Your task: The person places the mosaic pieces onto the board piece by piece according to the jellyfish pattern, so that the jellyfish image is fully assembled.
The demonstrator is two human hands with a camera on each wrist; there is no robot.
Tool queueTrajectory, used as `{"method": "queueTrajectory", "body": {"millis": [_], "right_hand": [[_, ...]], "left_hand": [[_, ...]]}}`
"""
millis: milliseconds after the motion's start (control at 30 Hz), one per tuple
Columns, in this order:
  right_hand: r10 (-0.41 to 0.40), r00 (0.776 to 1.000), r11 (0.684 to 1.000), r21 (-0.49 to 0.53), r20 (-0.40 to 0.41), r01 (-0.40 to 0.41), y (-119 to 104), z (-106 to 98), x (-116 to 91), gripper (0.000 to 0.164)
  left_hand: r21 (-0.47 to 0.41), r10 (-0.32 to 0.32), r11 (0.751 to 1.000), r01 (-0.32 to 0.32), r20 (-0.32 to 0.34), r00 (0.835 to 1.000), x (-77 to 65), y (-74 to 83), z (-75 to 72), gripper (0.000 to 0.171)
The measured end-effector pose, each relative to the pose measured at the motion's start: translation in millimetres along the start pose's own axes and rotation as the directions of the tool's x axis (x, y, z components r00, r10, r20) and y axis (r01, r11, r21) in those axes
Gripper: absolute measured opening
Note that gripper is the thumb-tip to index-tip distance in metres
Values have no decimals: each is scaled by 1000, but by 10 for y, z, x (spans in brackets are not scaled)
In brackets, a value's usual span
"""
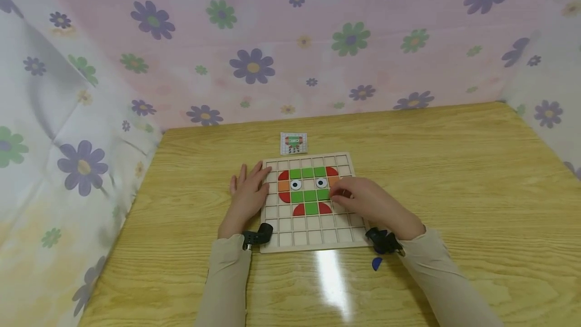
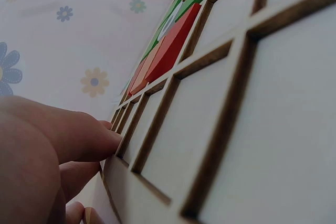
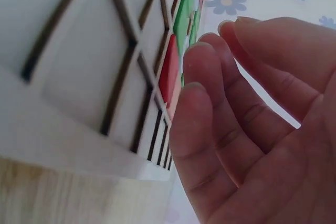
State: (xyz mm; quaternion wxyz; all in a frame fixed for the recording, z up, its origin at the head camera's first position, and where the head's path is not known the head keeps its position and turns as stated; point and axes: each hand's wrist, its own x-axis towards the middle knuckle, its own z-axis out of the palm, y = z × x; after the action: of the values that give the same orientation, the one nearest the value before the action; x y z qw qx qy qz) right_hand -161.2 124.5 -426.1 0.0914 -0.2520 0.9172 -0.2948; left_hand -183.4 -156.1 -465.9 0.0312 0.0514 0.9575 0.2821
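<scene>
A wooden grid board (image 1: 290,240) lies on the table, with green, red and orange tiles and two round eye tiles forming a face. My left hand (image 1: 246,193) rests at the board's left edge with its fingers spread, the fingertips touching the frame. Over the board's right side, my right hand (image 1: 374,203) is bent loosely, its fingertips beside a red curved tile (image 3: 169,72) that sits in the grid. No piece shows between those fingers in the right wrist view. An orange tile (image 1: 333,180) and a green tile (image 1: 323,195) lie by the fingertips.
Behind the board lies a small picture card (image 1: 293,143) showing a figure on a grid. A blue half-round piece (image 1: 376,264) lies on the table near the right wrist. Flowered cloth (image 1: 313,39) hangs at the back and sides.
</scene>
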Motion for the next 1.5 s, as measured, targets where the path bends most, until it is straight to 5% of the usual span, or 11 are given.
{"method": "queueTrajectory", "body": {"millis": [200, 800, 1300, 1500], "right_hand": [[-22, 999, 995, 96, 35, 18, -52, -49, -86, 10], [41, 998, 998, 50, 53, -44, 205, -198, -409, 16], [98, 991, 988, 108, 89, -108, 440, -216, -727, 24], [111, 993, 990, 78, 45, -114, 548, -215, -839, 20]], "left_hand": [[-8, 7, 1000, -7, -2, 1000, -1, 8, 6, 41], [-8, 0, 1000, 0, -12, 1000, 12, 20, -24, 41], [-29, 7, 1000, -7, -3, 1000, 0, 28, 21, 41], [-27, -4, 1000, 4, -11, 1000, -17, 26, -15, 41]]}}
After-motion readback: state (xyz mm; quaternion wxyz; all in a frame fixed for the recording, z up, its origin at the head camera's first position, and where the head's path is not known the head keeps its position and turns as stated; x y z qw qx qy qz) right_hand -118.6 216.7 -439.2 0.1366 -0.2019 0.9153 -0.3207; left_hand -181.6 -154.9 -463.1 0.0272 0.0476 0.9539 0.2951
